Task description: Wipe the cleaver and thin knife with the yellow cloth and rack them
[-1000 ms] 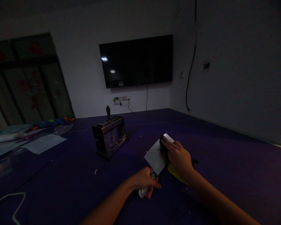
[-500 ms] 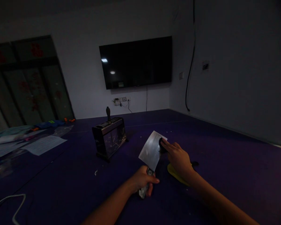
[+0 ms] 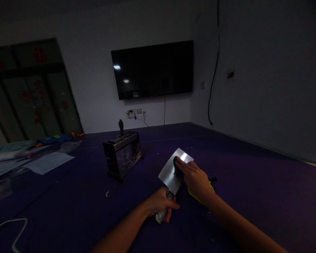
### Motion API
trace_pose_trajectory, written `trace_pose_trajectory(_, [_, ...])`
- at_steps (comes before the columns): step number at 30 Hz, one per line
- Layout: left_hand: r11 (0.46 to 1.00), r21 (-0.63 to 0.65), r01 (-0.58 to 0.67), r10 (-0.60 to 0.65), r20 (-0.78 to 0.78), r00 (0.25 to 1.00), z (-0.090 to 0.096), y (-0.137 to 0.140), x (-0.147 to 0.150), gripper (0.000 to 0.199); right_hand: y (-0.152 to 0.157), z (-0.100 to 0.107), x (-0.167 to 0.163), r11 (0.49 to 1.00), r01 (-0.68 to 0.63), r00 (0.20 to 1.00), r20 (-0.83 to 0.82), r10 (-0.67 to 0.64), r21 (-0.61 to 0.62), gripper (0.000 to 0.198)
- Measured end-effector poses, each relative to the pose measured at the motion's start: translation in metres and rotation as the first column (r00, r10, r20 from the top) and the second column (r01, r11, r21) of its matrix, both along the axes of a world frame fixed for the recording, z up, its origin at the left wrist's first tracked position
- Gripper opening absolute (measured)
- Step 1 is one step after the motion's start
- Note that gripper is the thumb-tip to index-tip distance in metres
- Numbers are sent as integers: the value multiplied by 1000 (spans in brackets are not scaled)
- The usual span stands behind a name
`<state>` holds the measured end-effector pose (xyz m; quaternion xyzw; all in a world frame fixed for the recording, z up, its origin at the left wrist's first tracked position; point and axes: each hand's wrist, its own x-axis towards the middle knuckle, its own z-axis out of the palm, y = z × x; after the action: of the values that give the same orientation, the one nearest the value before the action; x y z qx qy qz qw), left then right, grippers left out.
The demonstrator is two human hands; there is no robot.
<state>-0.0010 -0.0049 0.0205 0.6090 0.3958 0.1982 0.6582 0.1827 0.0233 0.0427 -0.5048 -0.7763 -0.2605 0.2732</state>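
The person's left hand (image 3: 162, 202) is closed around the handle of a cleaver (image 3: 168, 175), its blade tilted up and away above the purple table (image 3: 94, 214). The right hand (image 3: 196, 175) lies over the blade, fingers nearly straight and on a dark pad (image 3: 177, 170) against the metal; whether they grip it or only press cannot be told. A yellow thing (image 3: 195, 197), partly hidden, lies by the right wrist. A knife block (image 3: 123, 154) stands left of the cleaver, apart from it.
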Motion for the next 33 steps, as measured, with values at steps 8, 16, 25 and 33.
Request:
trace_pose_trajectory(8, [1000,-12,24,-24,-1,1000,2,-1,3,27,-1,2,-2,998,-59,998,13,59,15,55])
trace_pose_trajectory(16, [995,-10,-100,101,92,991,-4,3,2,33,1,2,1,999,-8,1000,14,9,-36,54])
trace_pose_trajectory(25, [989,-8,-149,148,197,969,-4,7,1,30,2,-1,1,995,-16,1000,16,17,-98,56])
trace_pose_trajectory(33, [987,-28,-156,158,190,969,-4,4,1,32,-2,2,-1,992,-41,998,38,45,-118,54])
